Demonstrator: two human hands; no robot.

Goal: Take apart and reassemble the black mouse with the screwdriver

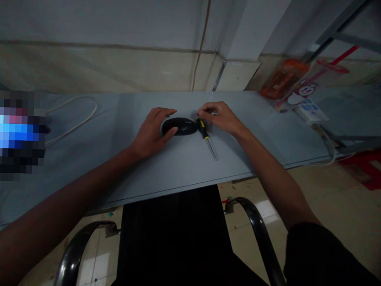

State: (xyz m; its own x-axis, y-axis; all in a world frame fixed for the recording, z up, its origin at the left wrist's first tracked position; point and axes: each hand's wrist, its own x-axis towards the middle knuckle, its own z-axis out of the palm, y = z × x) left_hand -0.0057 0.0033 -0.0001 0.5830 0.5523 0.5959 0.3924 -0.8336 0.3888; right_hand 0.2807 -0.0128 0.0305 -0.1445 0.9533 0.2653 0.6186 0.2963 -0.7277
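Observation:
A black computer mouse (183, 127) lies on the grey-blue tabletop. Around its left end is my left hand (151, 133), with the thumb along the near side and the fingers stretched out over the far side, loosely apart. Touching or just beside the mouse's right end is a screwdriver (202, 129) with a black and yellow handle, its metal shaft pointing towards the table's near edge. My right hand (222, 115) is just beyond the handle's end, thumb and fingertips pinched together. Whatever is between those fingertips cannot be made out.
The table (177, 167) runs along a tiled wall. A white cable (93, 108) loops at left beside a blurred-out patch. At right stand an orange bottle (285, 77), a cup with a red straw (317, 82) and a white box (312, 112). A metal-armed chair (253, 216) stands in front.

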